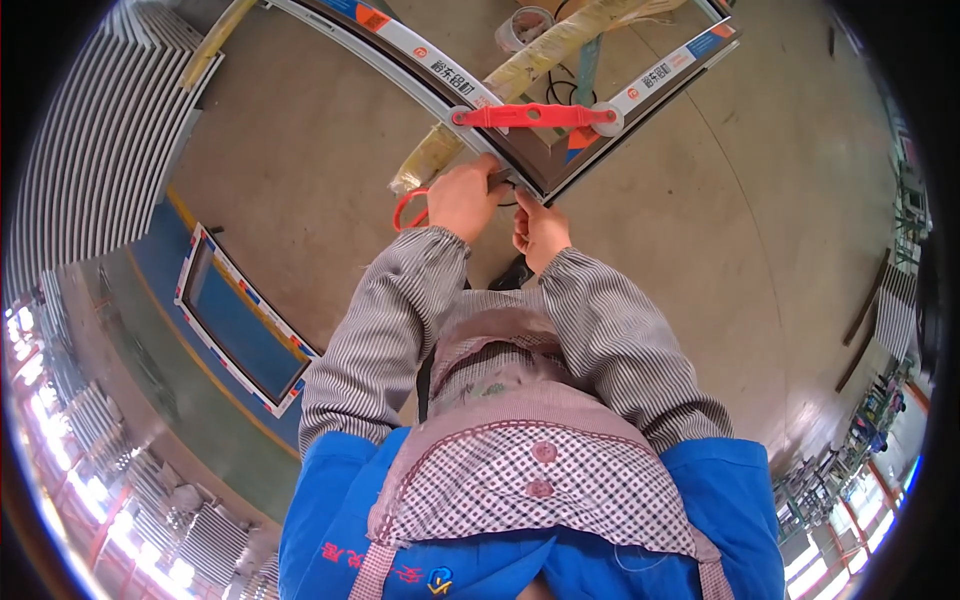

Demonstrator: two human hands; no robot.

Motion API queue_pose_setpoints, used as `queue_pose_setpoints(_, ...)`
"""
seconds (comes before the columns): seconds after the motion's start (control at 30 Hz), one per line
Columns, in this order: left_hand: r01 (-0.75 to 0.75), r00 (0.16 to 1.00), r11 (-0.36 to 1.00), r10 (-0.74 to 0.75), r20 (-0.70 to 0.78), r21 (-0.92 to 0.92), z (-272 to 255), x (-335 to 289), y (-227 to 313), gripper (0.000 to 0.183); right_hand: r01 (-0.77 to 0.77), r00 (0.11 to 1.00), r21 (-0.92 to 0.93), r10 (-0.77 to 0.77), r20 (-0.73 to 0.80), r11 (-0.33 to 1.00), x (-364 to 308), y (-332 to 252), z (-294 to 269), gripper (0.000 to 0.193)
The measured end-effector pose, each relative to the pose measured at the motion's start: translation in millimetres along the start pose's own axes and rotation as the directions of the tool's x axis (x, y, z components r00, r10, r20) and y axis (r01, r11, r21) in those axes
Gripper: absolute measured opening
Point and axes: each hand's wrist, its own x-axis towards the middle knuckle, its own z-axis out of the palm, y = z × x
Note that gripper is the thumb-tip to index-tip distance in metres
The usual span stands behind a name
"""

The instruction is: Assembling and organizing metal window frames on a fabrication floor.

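A window-type frame corner (540, 188) points toward me, its dark profiles covered with white, blue and orange film. Across the two sides stretches a red corner brace (535, 116) with round ends. My left hand (462, 198) is closed at the left side of the corner, and a short dark piece sticks out by its fingertips. A red loop (410, 208) shows beside that hand; whether it belongs to what the hand holds is unclear. My right hand (541, 232) has curled fingers, with one digit extended to the corner tip. A thin black strip (510, 202) hangs between both hands.
Yellow-wrapped supports (430, 160) lie under the frame, with a bucket (524, 30) beyond. Another framed panel (245, 320) lies on the floor at left, below stacked pale profiles (95, 150). Dark bars (862, 320) and racks line the right.
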Motion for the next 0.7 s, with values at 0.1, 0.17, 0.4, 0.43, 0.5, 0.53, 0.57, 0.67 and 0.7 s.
queue_pose_setpoints(0.1,0.054,0.998,0.977,-0.062,-0.034,-0.206,20,-20,-48,0.031,-0.036,0.996,-0.089,0.044,0.08,0.995,1,-4,-11,0.024)
queue_pose_setpoints(0.17,0.165,0.986,0.942,-0.153,0.061,-0.293,25,-45,-86,0.031,0.219,0.976,-0.383,-0.207,0.071,0.898,1,3,-36,0.022)
queue_pose_setpoints(0.4,0.447,0.872,0.892,-0.417,0.255,-0.069,50,-197,-257,0.024,0.381,0.088,-0.596,-0.614,0.784,-0.707,-62,-98,-36,0.063)
queue_pose_setpoints(0.43,0.436,0.885,0.891,-0.4,0.239,-0.123,43,-205,-262,0.021,0.192,0.058,-0.505,-0.504,0.862,-0.841,-56,-114,-28,0.065)
queue_pose_setpoints(0.5,0.393,0.917,0.894,-0.362,0.169,-0.216,29,-202,-268,0.019,0.175,0.095,-0.413,-0.402,0.911,-0.894,-35,-131,-26,0.065)
queue_pose_setpoints(0.53,0.345,0.939,0.894,-0.329,0.104,-0.286,16,-200,-263,0.017,0.171,0.142,-0.329,-0.307,0.941,-0.929,-30,-136,-26,0.064)
queue_pose_setpoints(0.57,0.29,0.954,0.861,-0.297,0.05,-0.417,-3,-193,-251,0.014,0.169,0.136,-0.312,-0.291,0.947,-0.935,-34,-138,-25,0.064)
queue_pose_setpoints(0.67,0.037,0.905,0.691,-0.329,-0.269,-0.722,-75,-155,-175,0.011,0.311,0.246,-0.362,-0.294,0.924,-0.879,-47,-136,-35,0.068)
queue_pose_setpoints(0.7,0.075,0.882,0.555,-0.424,-0.204,-0.829,-109,-144,-139,0.011,0.436,0.268,-0.412,-0.322,0.908,-0.8,-59,-131,-38,0.064)
